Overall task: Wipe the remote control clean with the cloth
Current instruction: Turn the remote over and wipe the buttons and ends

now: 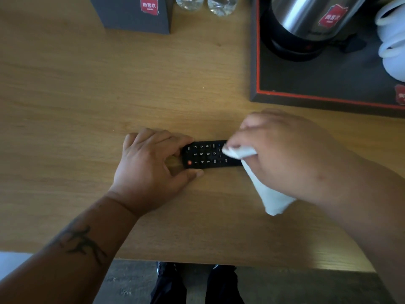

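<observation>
A black remote control [206, 154] lies flat on the wooden table [109, 95], its number keys facing up and a red power button at its left end. My left hand [151, 165] grips that left end between fingers and thumb. My right hand [282, 156] holds a white cloth [258, 181] and presses a folded corner of it onto the remote's right part. The rest of the cloth hangs below my palm toward the table's front. My right hand hides the remote's right end.
A black tray with a red line [306, 97] sits at the back right, holding a steel kettle [306, 23] and white cups [392, 40]. A grey box [131, 14] and two clear bottles [206, 3] stand at the back. The table's front edge lies near my feet.
</observation>
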`<state>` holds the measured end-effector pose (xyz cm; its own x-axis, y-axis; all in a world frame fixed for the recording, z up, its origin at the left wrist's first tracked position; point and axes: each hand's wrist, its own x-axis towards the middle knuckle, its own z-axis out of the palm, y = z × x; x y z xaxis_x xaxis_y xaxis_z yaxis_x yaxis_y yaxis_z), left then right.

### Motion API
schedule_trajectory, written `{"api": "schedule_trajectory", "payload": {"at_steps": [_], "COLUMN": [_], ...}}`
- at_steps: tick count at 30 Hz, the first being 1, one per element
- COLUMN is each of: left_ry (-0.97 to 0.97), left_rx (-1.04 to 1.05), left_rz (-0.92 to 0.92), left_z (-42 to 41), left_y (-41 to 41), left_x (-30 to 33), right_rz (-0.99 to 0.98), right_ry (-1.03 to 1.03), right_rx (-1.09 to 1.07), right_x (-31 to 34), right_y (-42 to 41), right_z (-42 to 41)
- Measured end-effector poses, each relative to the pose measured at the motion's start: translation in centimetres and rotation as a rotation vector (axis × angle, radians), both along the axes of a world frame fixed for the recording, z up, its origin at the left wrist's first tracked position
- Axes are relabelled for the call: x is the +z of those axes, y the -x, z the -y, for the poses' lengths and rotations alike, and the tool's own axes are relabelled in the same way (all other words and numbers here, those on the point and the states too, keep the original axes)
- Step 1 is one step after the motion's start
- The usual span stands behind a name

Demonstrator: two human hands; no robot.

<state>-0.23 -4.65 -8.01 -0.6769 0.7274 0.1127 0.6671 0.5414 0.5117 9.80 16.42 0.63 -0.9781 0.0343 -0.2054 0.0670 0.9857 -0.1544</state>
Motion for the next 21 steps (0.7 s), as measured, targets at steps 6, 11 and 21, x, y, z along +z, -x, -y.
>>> {"api": "schedule_trajectory", "payload": {"at_steps": [6,11,21], "left_ry": [0.017,0.011,0.002], "left_rx": [0.003,0.000,0.003], "left_rz": [-0.031,0.000,-0.031], "left_z": [0.0,0.1,0.2], "left_y": [0.0,0.0,0.0], "left_x": [-0.3,-0.1,-0.4], "right_rz": [-0.096,-0.001,-0.004], "right_ry": [-0.032,-0.160,-0.092], "right_rx": [0.038,-0.005,-0.005], "right_x": [-1.6,-0.2,-1.0], "right_y": [1.6,0.7,1.2], "right_z": [4.0,2.6,4.8]}}
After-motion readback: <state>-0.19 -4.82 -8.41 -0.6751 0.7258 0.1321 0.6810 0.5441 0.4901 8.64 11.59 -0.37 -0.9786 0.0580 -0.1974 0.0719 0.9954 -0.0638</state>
